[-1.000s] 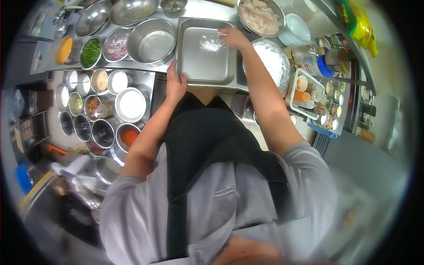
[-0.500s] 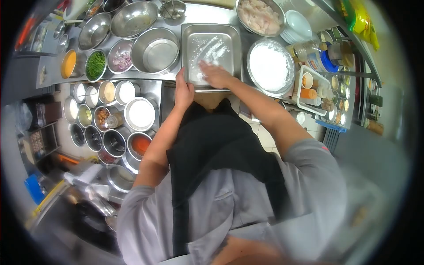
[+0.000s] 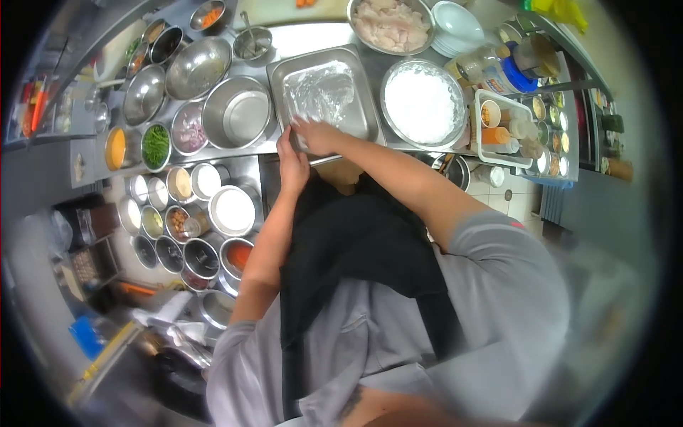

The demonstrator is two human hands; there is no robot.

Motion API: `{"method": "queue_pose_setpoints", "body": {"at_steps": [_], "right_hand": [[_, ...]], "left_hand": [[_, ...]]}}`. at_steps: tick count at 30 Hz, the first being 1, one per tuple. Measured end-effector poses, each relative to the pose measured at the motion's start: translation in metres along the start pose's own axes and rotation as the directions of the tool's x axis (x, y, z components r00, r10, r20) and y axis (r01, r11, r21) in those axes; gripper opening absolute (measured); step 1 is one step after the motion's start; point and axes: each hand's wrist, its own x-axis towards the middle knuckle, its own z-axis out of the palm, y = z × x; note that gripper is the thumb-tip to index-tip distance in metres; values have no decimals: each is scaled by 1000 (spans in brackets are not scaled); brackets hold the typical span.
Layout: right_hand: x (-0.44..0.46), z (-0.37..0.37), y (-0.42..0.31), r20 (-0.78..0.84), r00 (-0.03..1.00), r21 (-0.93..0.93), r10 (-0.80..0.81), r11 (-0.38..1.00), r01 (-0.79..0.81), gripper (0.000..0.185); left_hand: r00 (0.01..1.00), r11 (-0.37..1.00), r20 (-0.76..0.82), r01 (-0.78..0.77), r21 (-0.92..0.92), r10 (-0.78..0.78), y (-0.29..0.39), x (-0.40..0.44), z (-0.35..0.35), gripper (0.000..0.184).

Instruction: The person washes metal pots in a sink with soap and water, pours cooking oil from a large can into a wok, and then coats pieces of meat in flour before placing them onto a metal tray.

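Note:
A rectangular steel tray (image 3: 364, 124) sits slightly turned on the counter, its floor smeared with white powder (image 3: 324, 91). At its near left corner, my left hand (image 3: 292, 164) grips the rim. My right hand (image 3: 317, 136) is inside the tray by that same corner, palm down, with fingers stretched out and holding nothing. Right of the tray stands a steel bowl of white powder (image 3: 423, 103). Behind it is a bowl of pale sliced meat or fish (image 3: 393, 25). An empty deep steel pot (image 3: 245, 114) stands just left of the tray.
Bowls of sliced onion (image 3: 191, 129), chopped greens (image 3: 155, 146) and orange liquid (image 3: 115, 148) line the counter's left. Several ingredient pots surround a white-filled pot (image 3: 233, 211) lower left. A white basket of bottles (image 3: 501, 158) and stacked plates (image 3: 457, 25) stand at right.
My right hand has moved left and nearer across the tray, close to my left hand. The tray has turned slightly, and the powder is more smeared. The camera view has shifted.

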Motion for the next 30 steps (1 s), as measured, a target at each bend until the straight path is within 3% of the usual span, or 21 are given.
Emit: {"method": "queue_pose_setpoints", "body": {"at_steps": [2, 3, 5, 6, 8, 10, 12, 13, 15, 16, 18, 20, 22, 24, 26, 30], "right_hand": [[-36, -7, 5, 147, 989, 30, -2, 1000, -3, 65], [-49, -12, 10, 126, 992, 27, 5, 1000, -8, 65], [-64, -26, 24, 64, 956, 20, 287, 957, -289, 66], [-59, -31, 31, 37, 953, 23, 301, 953, -302, 66], [-31, -15, 50, -290, 809, 140, 512, 859, -493, 64], [-11, -22, 58, -396, 778, 76, 487, 862, -501, 63], [-17, -45, 41, -272, 939, 121, 210, 976, -183, 59], [-10, -40, 41, -286, 933, 128, 220, 973, -190, 59], [2, -38, 49, -523, 827, 199, 207, 973, -118, 50], [-6, -56, 49, -528, 824, 196, 207, 973, -120, 50], [-25, -98, 52, -604, 737, 400, 303, 915, -49, 39], [-37, -139, 72, -680, 605, 501, 414, 865, -29, 31], [-42, -176, 112, -786, 464, 386, 408, 911, -147, 31], [-48, -217, 161, -741, 567, 186, 359, 922, -340, 36], [-42, -228, 232, -587, 750, -82, 304, 900, -429, 42], [-58, -230, 233, -583, 776, -283, 240, 836, -471, 46]], "left_hand": [[998, 998, -44, 50, 25, -49, 0, -1, 2, 69], [996, 997, -45, 78, -11, -79, -1, -2, 3, 70], [997, 998, -56, 60, 18, -59, 1, -3, 2, 70], [996, 997, -67, 63, 40, -60, 2, -1, 5, 71], [999, 997, -36, 35, 62, -33, -6, -2, 7, 72], [995, 992, -52, 94, 82, -90, -7, -3, 8, 74], [996, 990, -42, 88, 108, -84, -8, 0, 10, 75], [994, 985, -38, 107, 136, -103, -8, -1, 7, 76], [996, 985, -24, 92, 143, -90, -10, 1, 4, 76], [995, 984, -20, 102, 146, -100, -8, 3, 4, 76], [991, 984, -20, 133, 114, -132, -3, 4, 3, 75], [987, 982, 4, 158, 100, -159, 1, 6, 1, 75], [993, 984, -14, 122, 133, -121, 0, 6, 2, 74], [996, 981, -31, 92, 170, -88, -1, 7, 2, 73], [990, 979, -36, 137, 150, -133, 3, 6, 4, 73], [987, 976, -48, 159, 147, -153, 1, 8, 6, 73]]}}
